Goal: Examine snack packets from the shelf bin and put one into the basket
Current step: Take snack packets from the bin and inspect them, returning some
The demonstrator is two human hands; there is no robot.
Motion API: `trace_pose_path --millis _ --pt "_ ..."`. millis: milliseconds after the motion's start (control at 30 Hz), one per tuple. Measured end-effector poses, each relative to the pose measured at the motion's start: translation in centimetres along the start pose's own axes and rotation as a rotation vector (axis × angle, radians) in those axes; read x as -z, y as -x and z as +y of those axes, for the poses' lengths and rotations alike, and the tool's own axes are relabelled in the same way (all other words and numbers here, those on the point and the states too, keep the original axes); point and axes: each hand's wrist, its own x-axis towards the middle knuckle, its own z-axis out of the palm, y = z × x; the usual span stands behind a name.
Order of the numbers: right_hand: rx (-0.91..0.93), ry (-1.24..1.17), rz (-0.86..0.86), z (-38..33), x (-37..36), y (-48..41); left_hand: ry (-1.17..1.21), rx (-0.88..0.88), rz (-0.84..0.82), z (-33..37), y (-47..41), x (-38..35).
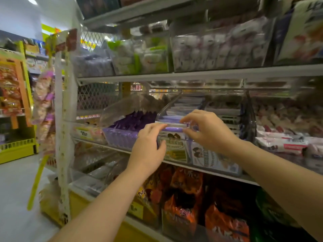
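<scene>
We hold one snack packet (174, 145) upright at the front of the clear shelf bin (163, 110) on the middle shelf, our left hand (148, 145) clamped on its upper left corner and our right hand (209, 131) pinching the right end of its flat top seal between finger and thumb. We judge it light, with thin glossy film that could slip and contents that may crush, so the stiffer sealed strip is the place to grip, not the soft belly. The basket is out of view.
</scene>
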Motion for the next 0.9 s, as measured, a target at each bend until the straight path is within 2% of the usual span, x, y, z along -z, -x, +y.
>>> trace_pose_path --millis 67,200,367,533,600,667,733,900 --pt "0.007 0.012 -0.024 0.1 -0.7 -0.9 -0.053 0.012 -0.059 -0.2 -0.7 -0.4" --pt "0.013 0.107 -0.036 0.0 -2.1 -2.1 -0.102 0.020 -0.074 -0.9 -1.2 -0.7" --pt "0.182 0.253 -0.019 0.0 -2.4 -2.9 -0.076 -0.035 -0.130 -1.5 -1.1 -0.3" --pt "0.171 0.362 -0.219 0.5 -1.1 -3.8 -0.092 -0.115 -0.153 -2.1 -1.8 0.6" --pt "0.132 0.295 -0.345 0.4 -0.5 -4.6 -0.128 -0.148 -0.154 -2.1 -2.3 0.7" --pt "0.041 0.107 -0.447 0.3 0.1 -5.2 -0.170 -0.175 -0.146 -2.0 -2.9 0.7" --pt "0.018 0.042 -0.420 0.5 0.6 -5.7 -0.202 -0.197 -0.135 -1.9 -3.3 0.7" --pt "0.027 0.088 -0.334 0.8 0.0 -6.0 -0.327 -0.255 -0.176 -2.1 -3.1 0.7"
